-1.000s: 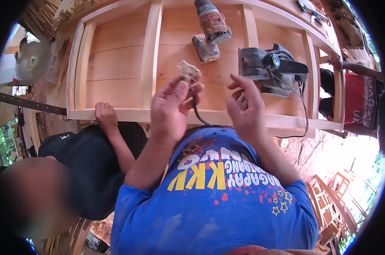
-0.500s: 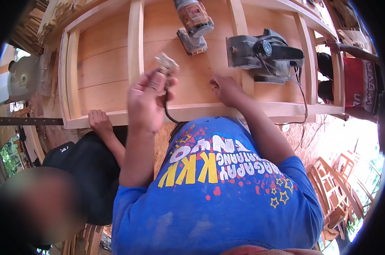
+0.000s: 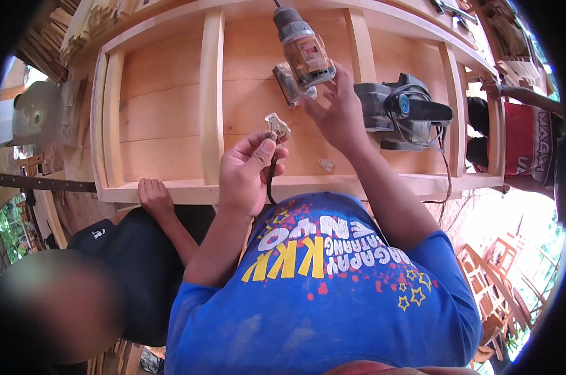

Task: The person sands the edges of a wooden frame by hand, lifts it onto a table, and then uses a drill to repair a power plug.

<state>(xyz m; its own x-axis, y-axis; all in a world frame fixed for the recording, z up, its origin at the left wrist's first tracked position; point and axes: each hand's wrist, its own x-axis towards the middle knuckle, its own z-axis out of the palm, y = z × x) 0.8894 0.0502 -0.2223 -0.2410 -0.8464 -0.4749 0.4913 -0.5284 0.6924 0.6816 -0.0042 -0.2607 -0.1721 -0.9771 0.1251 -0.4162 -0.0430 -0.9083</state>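
Note:
My left hand (image 3: 252, 165) pinches an opened electrical plug (image 3: 277, 127), pale and clear, with a black cord (image 3: 270, 181) hanging down from it. Farther out, my right hand (image 3: 339, 106) has its thumb and fingers apart around the back end of a cordless drill (image 3: 306, 53). The drill lies on wooden boards inside a frame, its battery (image 3: 287, 84) beside my thumb. Below my right hand, a small clear piece (image 3: 325, 164) rests on the boards.
A black corded power tool with a blue knob (image 3: 405, 106), resembling a planer, lies right of my right hand. Wooden crosspieces (image 3: 212, 100) divide the frame. At left, another person's hand (image 3: 155, 197) rests on its near edge. A person in red (image 3: 530, 140) is at far right.
My right hand has left the small clear piece on the boards and reached forward to the drill. My left hand still holds the plug. The whole view has shifted slightly.

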